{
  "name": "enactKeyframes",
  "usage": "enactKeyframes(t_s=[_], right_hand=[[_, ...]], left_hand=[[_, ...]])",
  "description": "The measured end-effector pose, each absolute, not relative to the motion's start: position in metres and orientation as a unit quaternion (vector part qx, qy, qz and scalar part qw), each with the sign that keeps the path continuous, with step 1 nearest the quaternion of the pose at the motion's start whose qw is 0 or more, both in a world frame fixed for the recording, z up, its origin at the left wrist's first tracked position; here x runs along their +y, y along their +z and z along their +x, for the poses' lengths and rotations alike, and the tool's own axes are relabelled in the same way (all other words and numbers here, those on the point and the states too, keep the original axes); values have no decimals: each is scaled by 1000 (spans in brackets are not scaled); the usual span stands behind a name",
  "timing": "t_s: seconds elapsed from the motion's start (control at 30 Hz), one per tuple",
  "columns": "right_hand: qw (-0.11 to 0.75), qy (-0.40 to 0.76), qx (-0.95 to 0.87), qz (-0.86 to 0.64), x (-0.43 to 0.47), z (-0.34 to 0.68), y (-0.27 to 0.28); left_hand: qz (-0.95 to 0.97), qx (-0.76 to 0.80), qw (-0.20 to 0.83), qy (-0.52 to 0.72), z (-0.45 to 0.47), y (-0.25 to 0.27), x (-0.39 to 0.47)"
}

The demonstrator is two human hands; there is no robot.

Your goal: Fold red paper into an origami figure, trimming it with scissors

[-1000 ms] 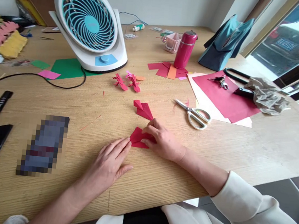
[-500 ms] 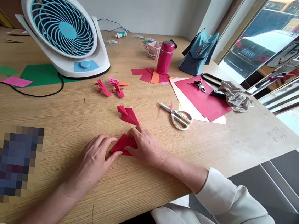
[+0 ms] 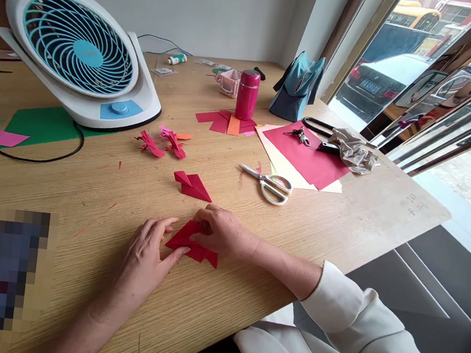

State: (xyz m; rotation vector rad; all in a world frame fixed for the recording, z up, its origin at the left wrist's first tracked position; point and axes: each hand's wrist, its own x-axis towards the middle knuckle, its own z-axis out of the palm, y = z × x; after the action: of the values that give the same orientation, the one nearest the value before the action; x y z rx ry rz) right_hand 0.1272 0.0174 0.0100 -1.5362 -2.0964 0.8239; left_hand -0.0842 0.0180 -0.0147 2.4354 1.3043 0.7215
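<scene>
A red folded paper (image 3: 182,235) lies on the table with a pointed end toward the left and a flap showing at the lower right. My right hand (image 3: 227,234) grips its upper right side between thumb and fingers, covering part of it. On the near edge rests the thumb of my left hand (image 3: 144,265), whose fingers are apart and curve around the left tip. Just beyond the hands is another red folded paper piece (image 3: 194,187). Two red cut-and-folded paper figures (image 3: 150,144) sit farther back.
White-handled scissors (image 3: 274,189) lie right of centre. Behind them are red sheets (image 3: 304,164) with keys (image 3: 301,135) and crumpled paper (image 3: 354,149). A pink flask (image 3: 247,96) stands near a blue bag (image 3: 297,87). A white fan (image 3: 116,113) occupies the back left.
The paper in my hands now shows a flap at its lower right, near my right hand. My left index finger has lifted off the paper's tip. The view has shifted slightly right.
</scene>
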Motion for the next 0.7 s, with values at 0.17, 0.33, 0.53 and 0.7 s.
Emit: enactKeyframes(t_s=[0.17,0.33,0.53,0.7], right_hand=[[237,336,-751,-516,14,130,14],[267,364,-740,-499,13,130,11],[325,393,-702,-497,10,125,2],[324,297,-749,-496,12,126,-4]], left_hand=[[848,432,177,250,-88,-12,19],[841,436,197,252,-89,-7,18],[828,458,202,254,-86,0,14],[832,459,201,238,-85,3,14]])
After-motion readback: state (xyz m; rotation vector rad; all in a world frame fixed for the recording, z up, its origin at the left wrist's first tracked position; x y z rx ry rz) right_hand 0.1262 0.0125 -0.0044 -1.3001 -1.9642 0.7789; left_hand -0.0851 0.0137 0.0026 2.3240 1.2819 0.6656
